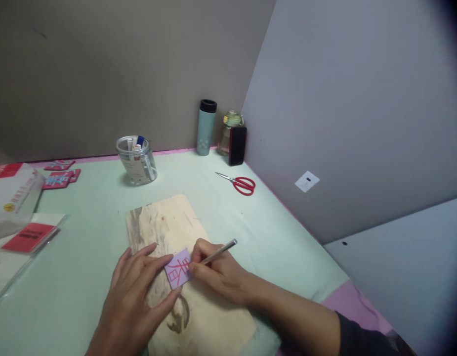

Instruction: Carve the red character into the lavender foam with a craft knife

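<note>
A small purple card (pixel 173 273) with a red outlined character lies tilted on a wooden board (pixel 176 217). The thumb and forefinger of my left hand (pixel 139 291) press on its lower and upper left edges, while the other fingers spread over the board. My right hand (pixel 217 272) pinches a slim silver pen-shaped tool (pixel 224 248) at the card's right edge. The tool's tip is hidden behind my fingers, so I cannot tell whether it is a pen or a knife.
Red-handled scissors (pixel 243 185) lie behind the board. A clear jar (pixel 134 170) of markers, a blue-green tumbler (pixel 206 128), a green bottle (pixel 226 136) and a phone (pixel 237 146) stand along the back. Red cards (pixel 58 180) and plastic packets (pixel 17 198) are at left. A wall (pixel 324 123) rises on the right.
</note>
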Action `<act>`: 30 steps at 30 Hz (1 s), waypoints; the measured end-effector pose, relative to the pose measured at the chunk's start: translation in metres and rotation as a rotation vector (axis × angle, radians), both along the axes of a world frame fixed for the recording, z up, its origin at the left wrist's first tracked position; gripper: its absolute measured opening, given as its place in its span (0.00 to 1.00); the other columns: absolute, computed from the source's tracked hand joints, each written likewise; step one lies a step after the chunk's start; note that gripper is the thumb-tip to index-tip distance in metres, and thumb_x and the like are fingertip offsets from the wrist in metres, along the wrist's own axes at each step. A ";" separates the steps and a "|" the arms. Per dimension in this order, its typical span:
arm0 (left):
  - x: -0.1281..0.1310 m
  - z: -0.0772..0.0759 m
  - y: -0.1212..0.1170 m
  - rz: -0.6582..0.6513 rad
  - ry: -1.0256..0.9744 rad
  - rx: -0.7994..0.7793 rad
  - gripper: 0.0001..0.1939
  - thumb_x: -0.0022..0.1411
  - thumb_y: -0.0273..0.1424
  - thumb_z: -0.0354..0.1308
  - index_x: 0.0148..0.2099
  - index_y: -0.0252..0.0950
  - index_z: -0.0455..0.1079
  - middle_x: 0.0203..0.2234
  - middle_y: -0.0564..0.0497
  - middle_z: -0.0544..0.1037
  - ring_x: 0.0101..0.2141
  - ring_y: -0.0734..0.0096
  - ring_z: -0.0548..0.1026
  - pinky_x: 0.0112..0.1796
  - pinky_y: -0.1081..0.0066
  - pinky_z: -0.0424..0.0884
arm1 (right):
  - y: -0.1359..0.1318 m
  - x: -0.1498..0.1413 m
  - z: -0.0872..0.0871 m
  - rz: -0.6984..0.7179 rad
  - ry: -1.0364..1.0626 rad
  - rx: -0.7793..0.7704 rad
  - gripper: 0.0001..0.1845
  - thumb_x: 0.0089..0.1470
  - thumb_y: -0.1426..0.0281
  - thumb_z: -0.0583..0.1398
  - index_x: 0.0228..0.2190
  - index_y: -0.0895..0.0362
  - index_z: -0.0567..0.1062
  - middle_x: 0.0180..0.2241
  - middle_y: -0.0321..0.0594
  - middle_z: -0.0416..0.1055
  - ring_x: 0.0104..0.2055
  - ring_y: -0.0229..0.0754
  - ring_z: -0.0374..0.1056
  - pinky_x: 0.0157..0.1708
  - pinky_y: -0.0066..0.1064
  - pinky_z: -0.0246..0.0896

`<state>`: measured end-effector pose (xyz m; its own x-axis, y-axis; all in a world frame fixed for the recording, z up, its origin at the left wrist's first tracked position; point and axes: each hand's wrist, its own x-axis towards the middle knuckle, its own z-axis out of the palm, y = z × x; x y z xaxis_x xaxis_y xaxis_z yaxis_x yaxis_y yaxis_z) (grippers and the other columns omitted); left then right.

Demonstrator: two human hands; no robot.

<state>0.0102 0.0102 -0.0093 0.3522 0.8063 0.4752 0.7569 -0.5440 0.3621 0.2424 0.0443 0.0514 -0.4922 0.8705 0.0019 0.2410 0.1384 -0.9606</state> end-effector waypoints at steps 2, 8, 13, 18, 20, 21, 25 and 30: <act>0.000 0.000 0.000 0.006 -0.002 -0.003 0.23 0.65 0.40 0.64 0.60 0.43 0.66 0.47 0.47 0.77 0.60 0.46 0.70 0.64 0.41 0.53 | 0.000 0.000 -0.001 0.002 0.002 -0.003 0.08 0.60 0.69 0.59 0.29 0.54 0.65 0.25 0.30 0.59 0.28 0.37 0.54 0.29 0.29 0.51; -0.001 0.000 0.002 0.017 0.016 0.015 0.26 0.64 0.44 0.65 0.59 0.42 0.66 0.48 0.45 0.78 0.59 0.44 0.71 0.66 0.39 0.50 | -0.001 -0.002 -0.003 -0.038 0.012 0.038 0.10 0.60 0.69 0.60 0.28 0.55 0.65 0.24 0.29 0.59 0.27 0.36 0.53 0.29 0.29 0.50; -0.005 -0.001 0.003 -0.014 0.030 -0.001 0.35 0.65 0.51 0.63 0.67 0.42 0.62 0.50 0.44 0.79 0.54 0.46 0.76 0.66 0.40 0.51 | -0.001 -0.003 -0.001 -0.056 -0.019 0.036 0.11 0.61 0.69 0.60 0.27 0.55 0.65 0.24 0.29 0.59 0.26 0.35 0.54 0.28 0.28 0.50; -0.007 -0.001 0.001 -0.043 0.005 -0.101 0.35 0.67 0.46 0.61 0.71 0.45 0.58 0.50 0.47 0.79 0.55 0.49 0.75 0.65 0.44 0.56 | -0.001 -0.004 -0.003 -0.066 -0.010 0.022 0.11 0.61 0.69 0.60 0.27 0.55 0.65 0.23 0.28 0.58 0.26 0.35 0.52 0.27 0.28 0.49; -0.007 0.000 0.002 -0.056 0.002 -0.114 0.33 0.68 0.45 0.61 0.71 0.46 0.59 0.50 0.48 0.78 0.55 0.50 0.75 0.65 0.43 0.56 | -0.001 -0.004 -0.004 -0.074 -0.007 0.007 0.11 0.61 0.69 0.60 0.27 0.55 0.65 0.23 0.28 0.58 0.26 0.35 0.52 0.27 0.28 0.49; -0.007 0.000 0.002 -0.062 0.004 -0.118 0.33 0.68 0.45 0.61 0.70 0.46 0.59 0.49 0.48 0.78 0.55 0.51 0.75 0.65 0.43 0.55 | -0.001 -0.004 -0.005 -0.081 -0.003 0.003 0.11 0.61 0.69 0.60 0.27 0.55 0.65 0.23 0.28 0.58 0.26 0.35 0.52 0.27 0.28 0.49; -0.005 0.002 0.005 -0.073 0.016 -0.111 0.30 0.69 0.44 0.59 0.70 0.47 0.60 0.48 0.49 0.77 0.54 0.51 0.75 0.64 0.42 0.55 | -0.001 -0.005 -0.009 -0.089 0.017 0.019 0.12 0.60 0.69 0.61 0.27 0.55 0.65 0.22 0.28 0.58 0.25 0.34 0.52 0.26 0.28 0.48; -0.002 0.004 0.005 -0.061 -0.018 -0.113 0.28 0.67 0.46 0.63 0.63 0.44 0.63 0.47 0.49 0.78 0.48 0.54 0.77 0.64 0.44 0.53 | 0.000 -0.006 -0.012 -0.094 0.037 0.036 0.11 0.58 0.70 0.61 0.26 0.54 0.64 0.21 0.27 0.58 0.23 0.34 0.51 0.24 0.27 0.46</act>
<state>0.0080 0.0151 -0.0052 0.3947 0.8322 0.3894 0.7162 -0.5441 0.4370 0.2367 0.0438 0.0397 -0.4075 0.9118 0.0506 0.2188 0.1513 -0.9640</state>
